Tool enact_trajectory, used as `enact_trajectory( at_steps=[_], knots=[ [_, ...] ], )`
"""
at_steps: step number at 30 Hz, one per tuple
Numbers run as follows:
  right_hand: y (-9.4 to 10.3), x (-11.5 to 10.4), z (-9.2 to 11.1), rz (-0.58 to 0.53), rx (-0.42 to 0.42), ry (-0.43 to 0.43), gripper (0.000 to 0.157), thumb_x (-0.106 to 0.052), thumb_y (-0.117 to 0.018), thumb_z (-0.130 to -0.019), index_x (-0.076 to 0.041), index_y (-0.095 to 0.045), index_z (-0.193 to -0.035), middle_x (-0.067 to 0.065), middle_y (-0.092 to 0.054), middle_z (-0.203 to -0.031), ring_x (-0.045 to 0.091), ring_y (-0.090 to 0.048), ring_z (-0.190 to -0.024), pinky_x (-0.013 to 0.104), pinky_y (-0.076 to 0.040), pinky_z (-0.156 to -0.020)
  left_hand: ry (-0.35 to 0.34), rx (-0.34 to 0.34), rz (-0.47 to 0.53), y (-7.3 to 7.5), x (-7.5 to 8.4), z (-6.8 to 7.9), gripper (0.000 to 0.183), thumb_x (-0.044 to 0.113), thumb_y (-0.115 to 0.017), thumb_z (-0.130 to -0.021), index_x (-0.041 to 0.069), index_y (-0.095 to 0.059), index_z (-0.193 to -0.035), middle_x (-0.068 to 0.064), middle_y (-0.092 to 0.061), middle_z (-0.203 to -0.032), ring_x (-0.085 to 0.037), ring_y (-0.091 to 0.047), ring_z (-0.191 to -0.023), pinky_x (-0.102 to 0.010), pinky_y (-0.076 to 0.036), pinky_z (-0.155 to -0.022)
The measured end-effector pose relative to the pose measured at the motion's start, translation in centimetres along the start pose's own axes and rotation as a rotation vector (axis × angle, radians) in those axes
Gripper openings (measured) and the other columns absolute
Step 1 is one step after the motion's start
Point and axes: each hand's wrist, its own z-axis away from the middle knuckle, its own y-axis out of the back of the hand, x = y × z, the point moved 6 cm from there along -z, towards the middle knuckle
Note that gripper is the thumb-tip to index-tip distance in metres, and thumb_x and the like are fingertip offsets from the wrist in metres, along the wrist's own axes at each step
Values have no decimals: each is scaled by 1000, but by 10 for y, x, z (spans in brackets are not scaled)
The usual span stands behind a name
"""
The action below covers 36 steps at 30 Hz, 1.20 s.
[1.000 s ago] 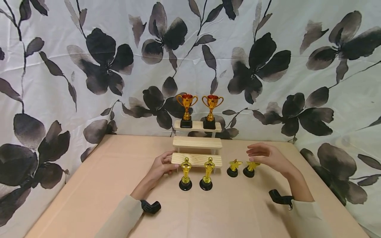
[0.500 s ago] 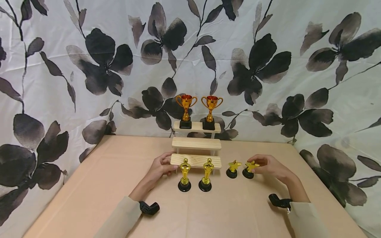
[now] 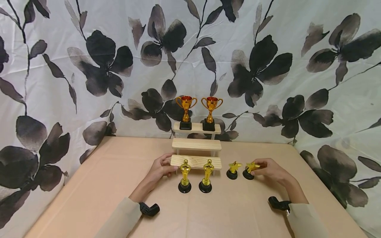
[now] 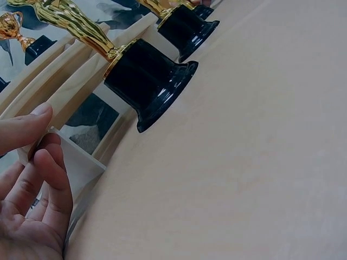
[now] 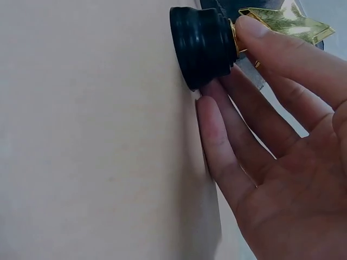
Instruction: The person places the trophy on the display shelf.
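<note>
A three-tier wooden display stand (image 3: 196,144) stands at the middle of the table. My left hand (image 3: 162,168) grips the left end of its lowest shelf; in the left wrist view the thumb (image 4: 27,127) lies on top and the fingers curl beneath. To the right, my right hand (image 3: 269,170) pinches a gold star trophy (image 3: 250,167) just above its black base (image 5: 203,46). The base appears to stand on the table, slightly tilted. A second star trophy (image 3: 233,169) stands upright beside it, untouched.
Two gold cup trophies (image 3: 186,110) stand on the top shelf. In front of the lowest shelf are two gold figure statuettes (image 3: 185,175) on round black bases. A floral cloth (image 3: 208,49) hangs behind the peach-covered table (image 3: 226,211).
My right hand has come down from above the right-hand star trophy and now pinches it. The left hand has stayed at the shelf's end.
</note>
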Motion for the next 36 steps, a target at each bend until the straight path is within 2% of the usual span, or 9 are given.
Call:
enact_trajectory(
  at_steps=[8, 17, 30, 36],
  knots=[
    [-1, 2, -1, 5, 4, -11, 32, -17, -79, -89, 0, -71, -115, 8, -67, -104, 19, -55, -95, 34, -43, -84, 7, 7, 7, 0, -2, 0, 77, 9, -80, -86, 6, -45, -153, 5, -68, -91, -10, -55, -71, -22, -49, -60],
    [-4, 0, -1, 8, 0, 7, 28, -15, -77, -90, 1, -70, -113, 11, -64, -101, 20, -53, -92, 34, -42, -81, 9, 16, -4, 0, -2, 1, 75, 8, -79, -87, 6, -45, -153, 6, -68, -89, -10, -55, -71, -22, -49, -60],
    [0, -1, 0, 24, 16, 28, 27, -16, -78, -91, -1, -72, -112, 10, -69, -103, 18, -60, -93, 34, -46, -86, 13, 21, -18, 0, -2, 0, 73, 9, -79, -88, 7, -46, -152, 4, -67, -90, -11, -55, -70, -23, -49, -61],
    [1, -4, 2, 25, 14, 49, 25, -16, -76, -92, -1, -72, -111, 13, -70, -104, 18, -62, -92, 30, -49, -85, 11, 22, -23, 1, -3, -1, 73, 8, -79, -88, 5, -45, -153, 5, -66, -87, -10, -54, -68, -22, -49, -60]
  ],
)
